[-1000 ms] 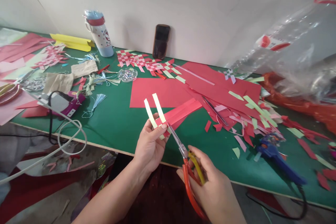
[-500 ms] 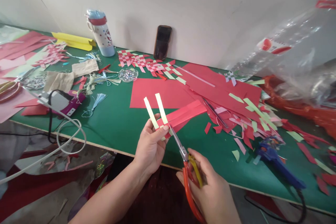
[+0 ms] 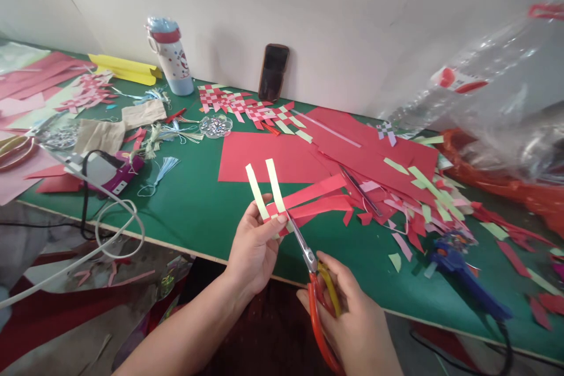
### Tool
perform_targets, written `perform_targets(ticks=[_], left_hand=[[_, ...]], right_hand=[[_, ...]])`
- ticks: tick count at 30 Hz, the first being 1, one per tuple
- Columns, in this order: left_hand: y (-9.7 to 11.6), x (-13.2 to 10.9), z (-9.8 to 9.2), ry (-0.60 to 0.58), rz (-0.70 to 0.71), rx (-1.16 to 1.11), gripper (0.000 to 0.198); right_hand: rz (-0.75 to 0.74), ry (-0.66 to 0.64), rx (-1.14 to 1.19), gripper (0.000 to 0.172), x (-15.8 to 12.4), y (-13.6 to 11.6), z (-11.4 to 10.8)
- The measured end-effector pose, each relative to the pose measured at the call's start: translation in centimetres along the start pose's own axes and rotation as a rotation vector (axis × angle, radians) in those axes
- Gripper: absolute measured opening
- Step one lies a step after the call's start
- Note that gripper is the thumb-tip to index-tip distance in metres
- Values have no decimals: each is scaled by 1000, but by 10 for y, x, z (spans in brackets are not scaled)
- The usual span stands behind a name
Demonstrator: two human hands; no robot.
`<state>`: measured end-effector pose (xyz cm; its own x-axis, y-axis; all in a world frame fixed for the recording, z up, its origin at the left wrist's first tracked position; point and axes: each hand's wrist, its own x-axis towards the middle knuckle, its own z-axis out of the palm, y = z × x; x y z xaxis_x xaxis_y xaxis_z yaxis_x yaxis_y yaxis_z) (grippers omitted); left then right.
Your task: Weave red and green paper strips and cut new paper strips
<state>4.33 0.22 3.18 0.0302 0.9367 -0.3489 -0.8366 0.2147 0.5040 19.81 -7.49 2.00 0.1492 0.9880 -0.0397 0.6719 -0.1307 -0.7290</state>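
Note:
My left hand (image 3: 254, 247) pinches a small woven piece of paper strips (image 3: 288, 200) above the table's front edge. Two pale green strips stick up from it and red strips fan out to the right. My right hand (image 3: 356, 320) grips scissors (image 3: 315, 282) with an orange and a yellow handle. The scissor blades point up-left and their tips meet the strips just beside my left thumb.
The green table (image 3: 194, 205) holds red paper sheets (image 3: 273, 155), woven red-and-white pieces (image 3: 238, 103), scattered scraps, a blue glue gun (image 3: 462, 264) at right, a purple-and-white glue gun (image 3: 103, 170) with a cord at left, a bottle (image 3: 171, 56), a phone (image 3: 273, 71) against the wall, and a plastic bag (image 3: 497, 88).
The red strips, bundled together before, have spread apart into separate strips at the right. Both hands stay almost where they were, the scissor tips still at the strips.

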Motion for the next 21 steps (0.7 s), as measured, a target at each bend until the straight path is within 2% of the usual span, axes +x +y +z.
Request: perform_targets(ticks=[13,17,21], left_hand=[[-2,8,0,30,1,5,40],[8,19,-3,30,62,32,37],[31,39,-6,40,179,134,42]], right_hand=[[-24,-37,-5,52,7,10,0],[-104,-54,-157,54,13,21,-13],[-172,-13,-434,52,23,39,-36]])
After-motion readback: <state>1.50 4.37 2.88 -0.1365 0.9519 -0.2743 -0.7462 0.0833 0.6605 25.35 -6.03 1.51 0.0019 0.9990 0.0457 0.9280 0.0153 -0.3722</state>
